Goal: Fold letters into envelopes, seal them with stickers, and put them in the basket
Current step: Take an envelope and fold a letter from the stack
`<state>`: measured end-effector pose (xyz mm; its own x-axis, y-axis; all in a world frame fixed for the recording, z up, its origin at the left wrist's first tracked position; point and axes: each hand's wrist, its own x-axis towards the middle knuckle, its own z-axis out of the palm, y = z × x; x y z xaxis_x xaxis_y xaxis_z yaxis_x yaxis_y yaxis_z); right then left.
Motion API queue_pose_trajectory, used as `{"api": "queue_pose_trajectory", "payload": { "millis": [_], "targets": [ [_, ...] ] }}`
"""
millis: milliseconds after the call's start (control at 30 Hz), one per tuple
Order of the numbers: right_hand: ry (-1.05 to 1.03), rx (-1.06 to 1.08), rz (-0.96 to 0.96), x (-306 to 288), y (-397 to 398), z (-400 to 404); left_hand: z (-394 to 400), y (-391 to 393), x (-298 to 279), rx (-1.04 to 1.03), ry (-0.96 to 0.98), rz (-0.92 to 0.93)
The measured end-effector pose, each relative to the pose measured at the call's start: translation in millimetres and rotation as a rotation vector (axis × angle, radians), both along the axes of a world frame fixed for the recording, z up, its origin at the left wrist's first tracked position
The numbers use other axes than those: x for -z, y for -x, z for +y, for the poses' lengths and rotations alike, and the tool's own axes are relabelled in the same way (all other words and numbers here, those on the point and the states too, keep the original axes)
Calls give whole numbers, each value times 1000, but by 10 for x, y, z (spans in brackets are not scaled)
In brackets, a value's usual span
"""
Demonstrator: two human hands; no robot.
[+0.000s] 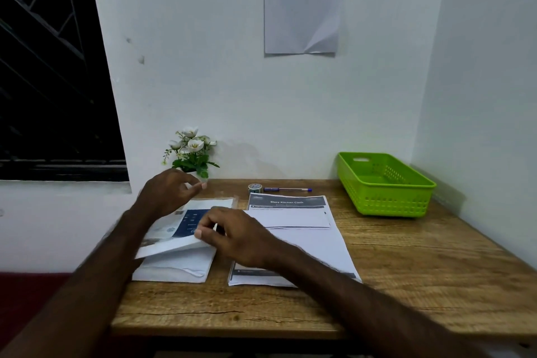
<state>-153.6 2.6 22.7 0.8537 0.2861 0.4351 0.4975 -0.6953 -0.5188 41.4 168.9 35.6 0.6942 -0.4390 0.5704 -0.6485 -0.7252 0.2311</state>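
A printed letter with a dark blue panel lies on the left pile of white envelopes. Its near part is lifted off the pile. My right hand pinches the lifted near edge of that sheet. My left hand hovers over the sheet's far left part, fingers loosely curled, thumb and fingertips close together; what they hold is unclear. A second pile of printed letters lies to the right, partly under my right forearm. The green basket stands at the back right and holds nothing visible.
A small sticker roll and a blue pen lie behind the letters near the wall. A pot of white flowers stands at the back left. The wooden table has bare surface on its right and front.
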Motion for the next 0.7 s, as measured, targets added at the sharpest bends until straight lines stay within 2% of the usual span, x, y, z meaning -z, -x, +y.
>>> {"api": "queue_pose_trajectory", "payload": {
  "millis": [200, 400, 567, 700],
  "targets": [
    [130, 71, -265, -25, 101, 23, 26, -13, 3, 25, 41, 14],
    [258, 22, -495, 14, 239, 188, 20, -82, 37, 20, 40, 11],
    [118, -28, -530, 30, 408, 292, 17, -122, 58, 21, 27, -8],
    [33, -10, -510, 39, 513, 368, -52, -58, 72, 26, 20, -89]
  ]
}}
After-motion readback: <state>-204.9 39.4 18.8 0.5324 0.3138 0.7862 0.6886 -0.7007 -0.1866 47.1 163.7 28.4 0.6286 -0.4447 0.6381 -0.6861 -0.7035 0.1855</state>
